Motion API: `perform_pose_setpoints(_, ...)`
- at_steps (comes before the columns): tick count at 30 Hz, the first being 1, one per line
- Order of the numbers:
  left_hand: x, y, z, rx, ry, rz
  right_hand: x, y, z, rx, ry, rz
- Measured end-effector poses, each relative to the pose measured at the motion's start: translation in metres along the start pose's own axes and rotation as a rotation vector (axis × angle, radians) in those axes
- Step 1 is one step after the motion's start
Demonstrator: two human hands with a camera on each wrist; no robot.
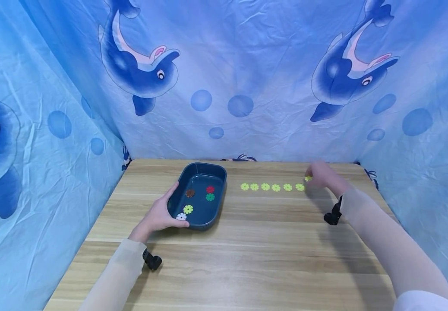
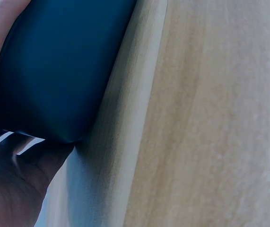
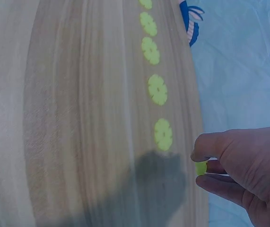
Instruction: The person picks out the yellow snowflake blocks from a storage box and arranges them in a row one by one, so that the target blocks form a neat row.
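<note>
My left hand (image 1: 161, 214) grips the near left corner of a dark blue tray (image 1: 224, 181), thumb along the near rim and fingers along the left side. Inside the tray lie flower-shaped discs: a brown disc (image 1: 190, 193), a red disc (image 1: 210, 189), a green disc (image 1: 210, 197), a yellow disc (image 1: 187, 209) and a white disc (image 1: 181, 217). Between thumb and fingers, my right hand (image 3: 248, 168) pinches a yellow flower-shaped disc (image 3: 201, 168), mostly covered by the fingers. It hovers past the right end of a row of several yellow discs (image 1: 276, 188).
The wooden table (image 1: 247, 259) runs back to a blue curtain (image 1: 224, 77) printed with dolphins, which also hangs at both sides. Black wrist cameras sit under the left cuff (image 1: 153, 261) and the right cuff (image 1: 332, 216).
</note>
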State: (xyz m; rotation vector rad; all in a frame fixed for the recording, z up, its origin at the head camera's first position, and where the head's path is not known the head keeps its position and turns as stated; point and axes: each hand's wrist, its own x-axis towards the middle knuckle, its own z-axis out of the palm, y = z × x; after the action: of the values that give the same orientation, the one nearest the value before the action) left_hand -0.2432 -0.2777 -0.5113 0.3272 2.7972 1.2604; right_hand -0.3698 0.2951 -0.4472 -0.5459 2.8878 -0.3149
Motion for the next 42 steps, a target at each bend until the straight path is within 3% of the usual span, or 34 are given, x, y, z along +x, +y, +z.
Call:
perform_pose_setpoints(13, 0.0, -0.001, 0.0, -0.001, 0.004, 0.003, -0.004, 0.016, 0.022, -0.022, -0.05, 0.017)
perform_pose_setpoints(25, 0.001, -0.003, 0.0, -0.001, 0.005, 0.007, -0.005, 0.021, 0.032, -0.036, 0.0, 0.012)
perform_pose_setpoints(33, 0.0, -0.002, 0.0, 0.0, 0.004, -0.005, -0.007, 0.017, 0.031, -0.044, -0.005, 0.02)
perform_pose_setpoints(42, 0.001, -0.002, 0.0, -0.01, 0.005, 0.003, 0.003, -0.001, 0.016, 0.027, 0.012, 0.021)
